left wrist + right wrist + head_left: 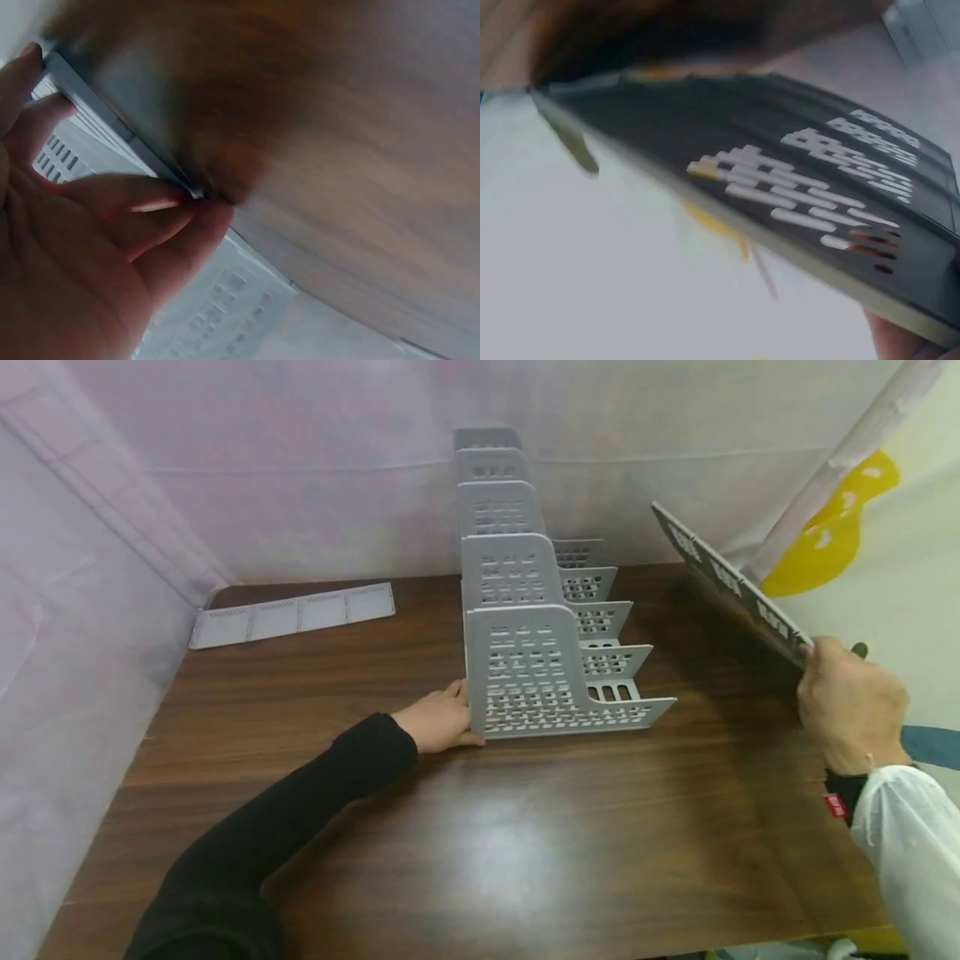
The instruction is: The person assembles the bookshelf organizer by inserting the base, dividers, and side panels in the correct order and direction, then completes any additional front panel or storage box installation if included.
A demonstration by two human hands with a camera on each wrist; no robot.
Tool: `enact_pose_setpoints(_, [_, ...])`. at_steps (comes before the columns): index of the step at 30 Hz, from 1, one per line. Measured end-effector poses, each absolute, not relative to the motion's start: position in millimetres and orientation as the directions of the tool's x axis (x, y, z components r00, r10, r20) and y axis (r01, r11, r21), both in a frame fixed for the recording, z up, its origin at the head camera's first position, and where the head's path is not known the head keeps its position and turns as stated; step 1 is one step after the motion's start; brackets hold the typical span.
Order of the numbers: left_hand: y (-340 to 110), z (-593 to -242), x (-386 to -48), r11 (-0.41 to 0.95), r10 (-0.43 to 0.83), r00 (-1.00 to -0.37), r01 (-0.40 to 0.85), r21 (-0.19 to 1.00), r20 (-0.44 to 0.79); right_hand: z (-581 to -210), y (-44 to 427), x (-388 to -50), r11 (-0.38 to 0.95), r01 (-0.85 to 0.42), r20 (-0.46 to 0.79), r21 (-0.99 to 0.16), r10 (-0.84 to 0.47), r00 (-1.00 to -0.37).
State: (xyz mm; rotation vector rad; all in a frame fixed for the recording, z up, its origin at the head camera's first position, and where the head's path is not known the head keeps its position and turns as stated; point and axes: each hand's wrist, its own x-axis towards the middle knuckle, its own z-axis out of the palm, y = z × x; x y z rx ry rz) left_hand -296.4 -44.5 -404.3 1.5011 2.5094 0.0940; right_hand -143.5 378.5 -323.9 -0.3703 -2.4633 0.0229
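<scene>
A grey slotted file organizer (517,568) stands upright on the table, its stepped dividers one behind another. At its near lower left corner, my left hand (438,720) grips the edge; the left wrist view shows the fingers and thumb around the organizer's edge (112,124). Off to the right, my right hand (851,702) holds a long slotted panel (727,578) by its near end, raised and slanted above the table, apart from the organizer. In the right wrist view the panel (705,120) shows its dark face with rows of slots, and fingers (900,334) at one end.
Flat on the table's far left lies a long grey panel (296,617) divided into sections. The brown wooden table (360,860) meets white curtain-like sheets (330,485) at the back and left. On the right wall is a yellow shape (821,552).
</scene>
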Motion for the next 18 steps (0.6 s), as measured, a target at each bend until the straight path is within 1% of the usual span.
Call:
enact_pose_setpoints(5, [-31,-401,-294,0.53,0.842,-0.507,0.841,0.11,-0.186,-304,377,-135,0.942,0.265,0.684,-0.204,0.331,-0.649])
enact_pose_setpoints(6, [-27,-401,-293,0.532,0.839,-0.508,0.84,0.104,-0.195,-301,377,-134,0.935,0.267,0.694,-0.232,0.352,-0.628])
enact_pose_setpoints(10, [-8,-400,-292,0.526,0.84,-0.496,0.845,0.1,-0.221,-293,378,-133,0.864,0.301,0.667,-0.403,0.503,-0.551])
enact_pose_setpoints(12, [3,-400,-291,0.522,0.839,-0.49,0.847,0.097,-0.235,-290,379,-133,0.846,0.299,0.664,-0.441,0.532,-0.525])
enact_pose_setpoints(13, [8,-400,-290,0.522,0.839,-0.489,0.847,0.098,-0.241,-290,378,-133,0.846,0.296,0.669,-0.444,0.532,-0.519])
enact_pose_setpoints(18, [33,-403,-285,0.521,0.836,-0.481,0.847,0.109,-0.263,-288,375,-132,0.907,0.22,0.77,-0.359,0.421,-0.48])
